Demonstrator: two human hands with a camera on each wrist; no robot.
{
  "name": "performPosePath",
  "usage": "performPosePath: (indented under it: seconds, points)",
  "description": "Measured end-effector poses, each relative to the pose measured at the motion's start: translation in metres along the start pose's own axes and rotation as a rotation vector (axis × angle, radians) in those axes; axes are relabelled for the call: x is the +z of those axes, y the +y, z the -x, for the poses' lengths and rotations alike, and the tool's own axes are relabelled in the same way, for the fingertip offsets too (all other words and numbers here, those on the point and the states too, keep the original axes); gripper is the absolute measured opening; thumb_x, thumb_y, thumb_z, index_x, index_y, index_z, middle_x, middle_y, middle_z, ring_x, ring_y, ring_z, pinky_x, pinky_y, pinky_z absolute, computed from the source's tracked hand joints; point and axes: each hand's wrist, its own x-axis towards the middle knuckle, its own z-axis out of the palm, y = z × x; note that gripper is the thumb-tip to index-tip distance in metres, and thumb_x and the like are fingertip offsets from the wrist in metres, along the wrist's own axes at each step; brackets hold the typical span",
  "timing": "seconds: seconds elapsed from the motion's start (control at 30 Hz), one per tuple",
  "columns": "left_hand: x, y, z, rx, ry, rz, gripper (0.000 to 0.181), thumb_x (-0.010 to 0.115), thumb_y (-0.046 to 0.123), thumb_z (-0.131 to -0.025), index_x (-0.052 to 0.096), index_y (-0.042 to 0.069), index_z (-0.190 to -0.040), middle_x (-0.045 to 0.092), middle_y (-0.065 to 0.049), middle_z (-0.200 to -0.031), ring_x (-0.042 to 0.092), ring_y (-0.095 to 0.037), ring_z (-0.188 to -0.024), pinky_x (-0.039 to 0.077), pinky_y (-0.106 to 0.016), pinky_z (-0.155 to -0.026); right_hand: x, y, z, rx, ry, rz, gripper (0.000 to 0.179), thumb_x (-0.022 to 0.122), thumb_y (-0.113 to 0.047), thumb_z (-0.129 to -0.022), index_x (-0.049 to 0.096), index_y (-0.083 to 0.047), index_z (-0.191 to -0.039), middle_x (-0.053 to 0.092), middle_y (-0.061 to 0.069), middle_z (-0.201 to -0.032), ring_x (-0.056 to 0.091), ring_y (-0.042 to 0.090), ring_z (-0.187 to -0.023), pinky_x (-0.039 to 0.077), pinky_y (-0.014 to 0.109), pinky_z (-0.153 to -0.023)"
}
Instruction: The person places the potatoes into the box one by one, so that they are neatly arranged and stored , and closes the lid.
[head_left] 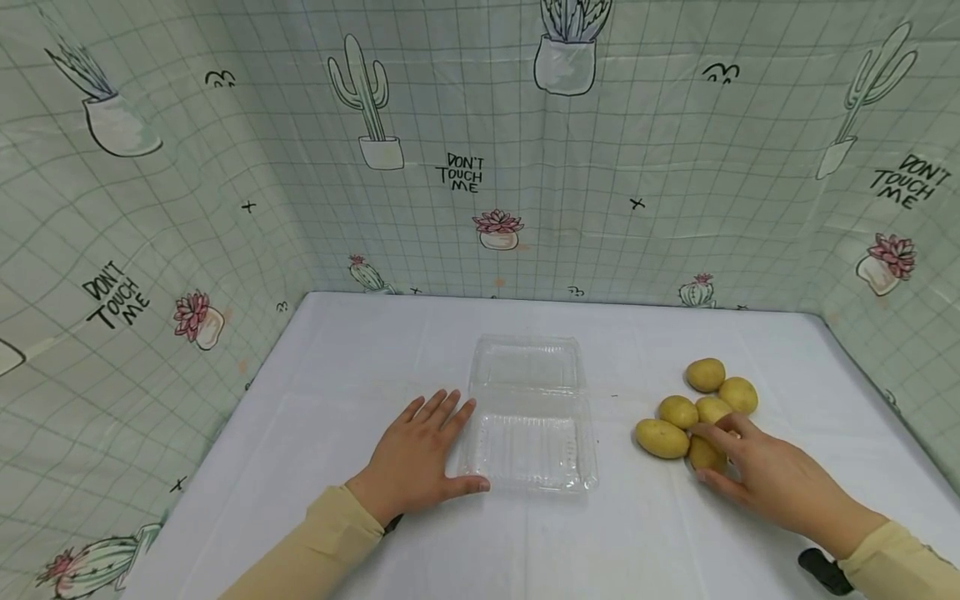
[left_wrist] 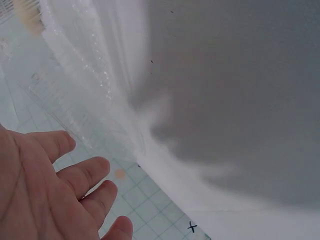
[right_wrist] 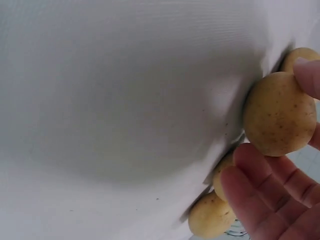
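A clear plastic clamshell box (head_left: 528,450) lies unfolded on the white table, its lid (head_left: 527,365) toward the back. My left hand (head_left: 420,458) is spread palm down along the box's left edge, with the fingertips and thumb at the rim. In the left wrist view, the fingers (left_wrist: 85,175) look straight and hold nothing. At the right, my right hand (head_left: 780,475) grips the nearest potato (head_left: 705,455) between thumb and fingers. That potato (right_wrist: 280,115) shows large in the right wrist view. Several other yellow potatoes (head_left: 662,438) lie clustered around it.
White cloth (head_left: 360,367) covers the table. Behind and at both sides hangs a grid-patterned curtain (head_left: 420,217) with cactus drawings. A black strap (head_left: 823,572) shows at my right wrist.
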Motion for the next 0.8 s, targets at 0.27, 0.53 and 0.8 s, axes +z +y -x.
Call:
performPosePath:
  seconds: [0.27, 0.53, 0.8]
  points:
    - [0.000, 0.001, 0.001, -0.014, -0.025, 0.001, 0.104, 0.042, 0.085, -0.083, 0.040, 0.009, -0.154, 0.043, -0.016, -0.152, 0.036, -0.032, -0.142, 0.027, -0.049, -0.115, -0.003, -0.005, 0.002, 0.028, -0.030, -0.048, 0.058, 0.090, -0.019, -0.072, 0.064, -0.013, -0.124, 0.052, 0.006, -0.107, 0.037, -0.005, -0.057, 0.037, 0.021, -0.047]
    - [0.000, 0.002, 0.002, -0.038, -0.046, 0.015, 0.103, 0.044, 0.084, -0.083, 0.039, 0.010, -0.154, 0.045, -0.016, -0.151, 0.038, -0.032, -0.141, 0.028, -0.050, -0.114, -0.002, -0.009, 0.004, 0.061, -0.022, -0.077, 0.059, 0.089, -0.015, -0.072, 0.066, -0.008, -0.125, 0.053, 0.011, -0.108, 0.039, -0.004, -0.060, 0.038, 0.021, -0.047]
    - [0.001, 0.002, 0.000, -0.041, -0.054, -0.009, 0.104, 0.042, 0.085, -0.083, 0.038, 0.011, -0.155, 0.046, -0.015, -0.150, 0.039, -0.032, -0.140, 0.028, -0.049, -0.114, -0.004, -0.013, 0.004, 0.131, -0.084, -0.056, 0.060, 0.089, -0.017, -0.074, 0.065, -0.009, -0.128, 0.055, 0.021, -0.113, 0.051, 0.007, -0.061, 0.048, 0.030, -0.050]
